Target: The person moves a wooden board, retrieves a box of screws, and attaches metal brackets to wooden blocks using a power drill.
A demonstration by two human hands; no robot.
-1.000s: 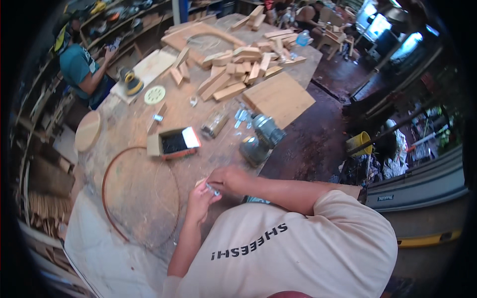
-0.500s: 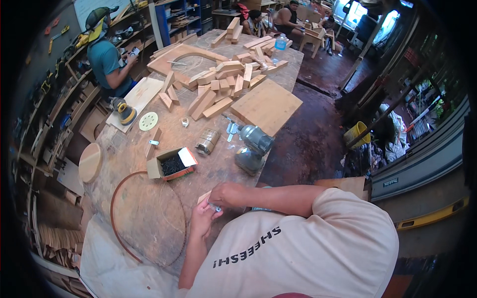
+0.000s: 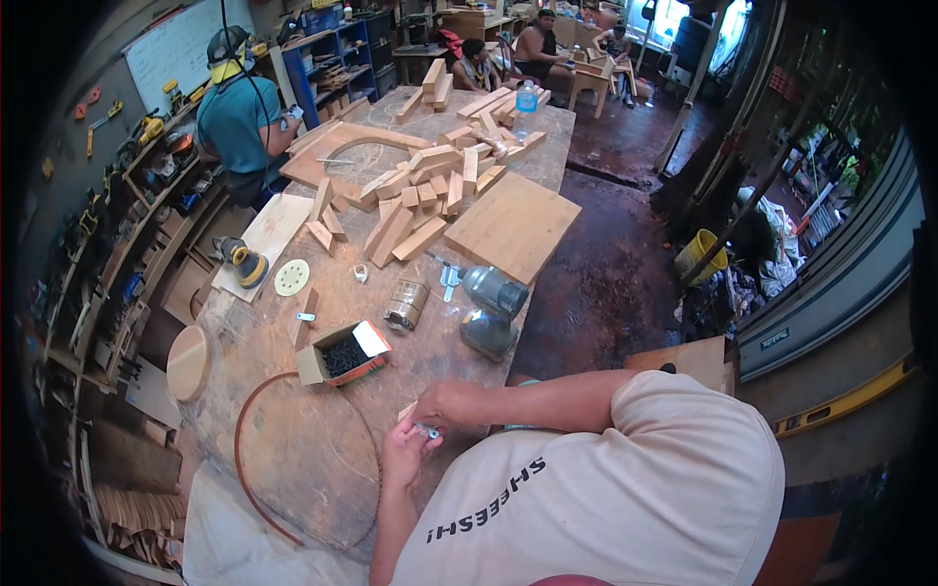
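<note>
Close to my body at the table's near edge, my left hand (image 3: 399, 457) is closed round a small wood block (image 3: 405, 411), mostly hidden by my fingers. A small pale metal bracket (image 3: 430, 431) shows at the block between my hands. My right hand (image 3: 445, 402) is closed over the same spot from the right, touching my left; what its fingertips pinch is hidden. Beyond them stands a cordless drill (image 3: 493, 293). To the left is an open carton of black screws (image 3: 344, 357), beside a brown-wrapped can (image 3: 406, 305).
A thin brown hoop (image 3: 252, 420) lies on the table (image 3: 322, 449). Loose metal brackets (image 3: 450, 280) lie near the drill. Farther off are a flat board (image 3: 513, 223), a pile of wood blocks (image 3: 420, 195) and a sander (image 3: 242, 262). A co-worker (image 3: 244, 122) stands far left.
The view has shifted slightly, so the table things appear lower or to one side. My hands stay together on the block. The far-left co-worker has turned more away.
</note>
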